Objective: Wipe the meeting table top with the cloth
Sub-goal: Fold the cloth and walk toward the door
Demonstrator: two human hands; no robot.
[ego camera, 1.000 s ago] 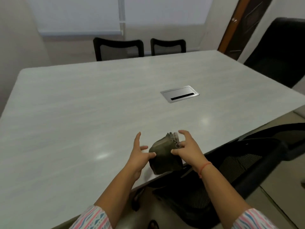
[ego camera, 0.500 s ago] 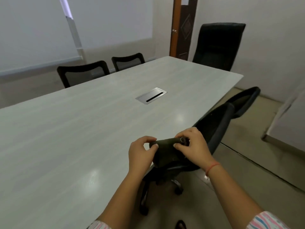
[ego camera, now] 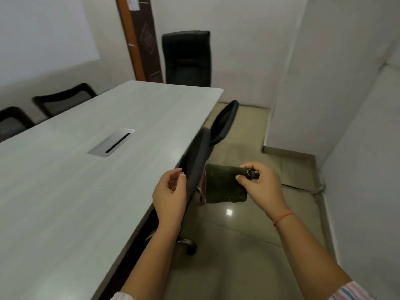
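The right hand pinches the top corner of a dark olive cloth between thumb and fingers, and the cloth hangs down flat from that grip, folded into a rough rectangle with a thin pale thread loop showing at the pinched corner. The cloth is off the table, held in the air over the tiled floor just beside the table's near edge, with none of it touching the top. A thin red band circles the right wrist. The left hand is loosely curled with its fingers bent inward and holds nothing; it hovers at the table edge, apart from the cloth, with the back of a black office chair between it and the cloth. That chair is tucked close against the long side of the pale grey meeting table, and a 2nd chair back shows farther along the same side. A brushed metal cable hatch with a dark slot sits flush in the table top. At the far end stands a tall black high-backed chair next to a brown door, and 2 low black chairs line the opposite side. Striped sleeves show at the bottom edge.
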